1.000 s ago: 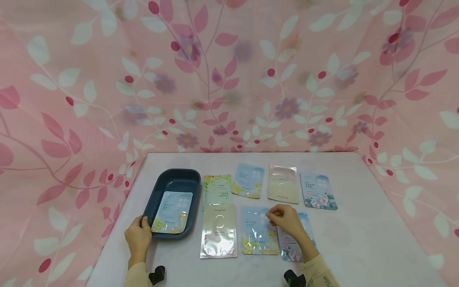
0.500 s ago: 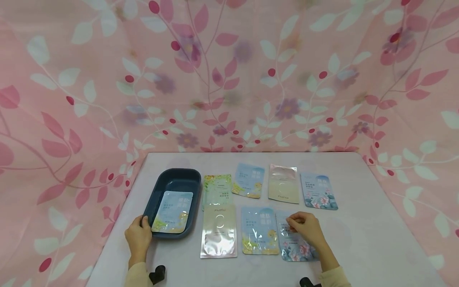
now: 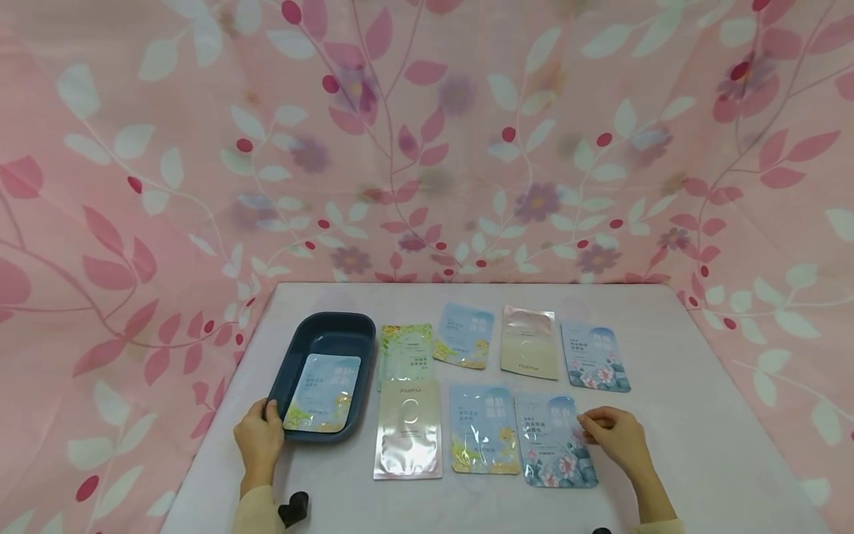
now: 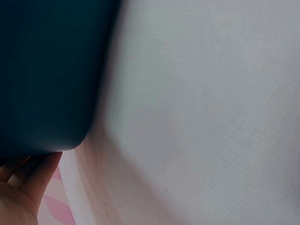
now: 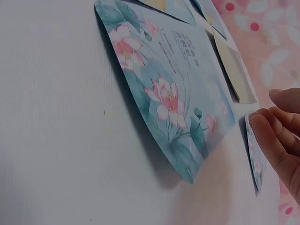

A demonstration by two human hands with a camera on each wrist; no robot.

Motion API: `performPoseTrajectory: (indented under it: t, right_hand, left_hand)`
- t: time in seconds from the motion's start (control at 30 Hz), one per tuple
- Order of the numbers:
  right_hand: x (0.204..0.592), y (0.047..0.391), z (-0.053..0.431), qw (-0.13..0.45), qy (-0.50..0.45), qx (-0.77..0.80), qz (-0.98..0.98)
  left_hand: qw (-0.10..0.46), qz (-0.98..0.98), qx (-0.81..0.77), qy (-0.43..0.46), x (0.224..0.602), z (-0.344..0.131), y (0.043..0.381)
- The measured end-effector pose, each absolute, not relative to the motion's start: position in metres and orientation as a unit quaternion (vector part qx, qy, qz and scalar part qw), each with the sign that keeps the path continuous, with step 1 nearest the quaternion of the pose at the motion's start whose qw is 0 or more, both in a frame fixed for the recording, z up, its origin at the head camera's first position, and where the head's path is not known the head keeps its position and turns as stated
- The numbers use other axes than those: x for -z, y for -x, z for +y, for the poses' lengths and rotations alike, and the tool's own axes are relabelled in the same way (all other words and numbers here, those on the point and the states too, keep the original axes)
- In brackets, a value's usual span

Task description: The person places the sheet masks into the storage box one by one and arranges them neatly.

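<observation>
Reference point is the blue tray (image 3: 333,337), standing on the white-covered table (image 3: 720,460). A yellow-bottomed packet (image 3: 323,393) lies inside the near part of the tray. Left hand (image 3: 259,443): gripping the tray at its near left corner, thumb at the rim, fingers bent against the outer wall. Right hand (image 3: 620,441): well to the right of the tray, fingers loosely bent, a small gap to the thumb, holding nothing. Its fingertips are just beside the lotus packet (image 3: 555,452), the near-row packet farthest from the tray. Between that packet and the tray lie a silver packet (image 3: 407,437), nearest the tray, and a duckling packet (image 3: 483,434). The silver packet overlaps the end of a green packet (image 3: 407,348), just right of the tray. Behind the tray hangs a pink leaf-patterned curtain (image 3: 427,163)
</observation>
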State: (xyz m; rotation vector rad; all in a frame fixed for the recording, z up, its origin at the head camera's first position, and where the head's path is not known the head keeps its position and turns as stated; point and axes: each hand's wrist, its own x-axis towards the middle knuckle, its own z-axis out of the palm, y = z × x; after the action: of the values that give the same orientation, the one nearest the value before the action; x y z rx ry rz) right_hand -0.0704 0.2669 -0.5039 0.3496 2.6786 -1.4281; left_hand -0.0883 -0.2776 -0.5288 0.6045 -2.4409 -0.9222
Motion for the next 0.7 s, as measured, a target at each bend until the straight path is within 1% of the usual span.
performPoseTrajectory:
  t: [0.33, 0.7]
  right_hand:
    - [0.505, 0.056, 0.297, 0.057, -0.154, 0.415, 0.895]
    - [0.511, 0.05, 0.314, 0.047, -0.17, 0.311, 0.934]
  left_hand:
    - [0.223, -0.886, 0.34, -0.223, 0.531, -0.279, 0.086]
    - [0.235, -0.886, 0.332, -0.221, 0.528, -0.279, 0.085]
